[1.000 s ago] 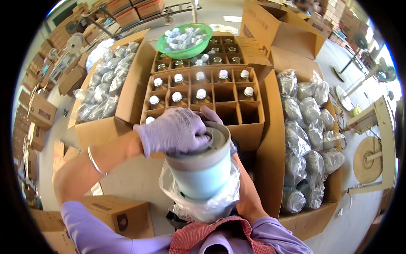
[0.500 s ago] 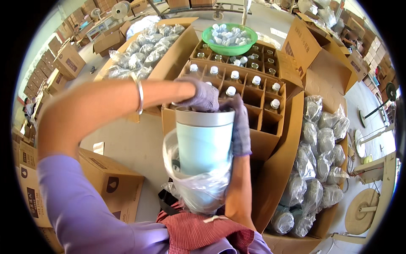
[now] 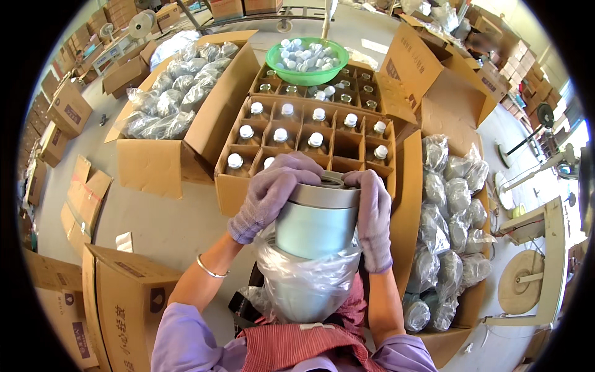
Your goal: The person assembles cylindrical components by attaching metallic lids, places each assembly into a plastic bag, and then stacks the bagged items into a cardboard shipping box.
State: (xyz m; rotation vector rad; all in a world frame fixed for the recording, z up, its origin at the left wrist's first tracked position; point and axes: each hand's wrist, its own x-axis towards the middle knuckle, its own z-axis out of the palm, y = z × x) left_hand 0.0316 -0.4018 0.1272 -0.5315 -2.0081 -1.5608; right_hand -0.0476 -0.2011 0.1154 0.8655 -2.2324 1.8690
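Note:
In front of my chest stands a pale blue cylindrical canister (image 3: pixel 316 230) with a grey collar round its top and something dark in its mouth. A clear plastic bag (image 3: pixel 304 273) is bunched around its lower part. My left hand (image 3: pixel 273 191), in a lavender knit glove, is bent over the left side of the collar. From the right, my right hand (image 3: pixel 375 214) in a matching glove presses on the collar, its fingers curled over the rim. Just beyond, a divided carton (image 3: pixel 232 197) holds several white-capped bottles (image 3: pixel 316 141), and some compartments have none.
A green basin (image 3: pixel 310 77) of white caps rests on a second carton of bottles. Open cartons of bag-wrapped canisters stand left (image 3: pixel 149 162) and right (image 3: pixel 406 223). Closed boxes (image 3: pixel 136 310) sit at lower left. A flattened carton (image 3: pixel 80 204) lies on the floor.
My left hand has come from across the mouth to the left side of the collar, its elbow dropping inward. The right hand stays on the right side. The view has shifted slightly.

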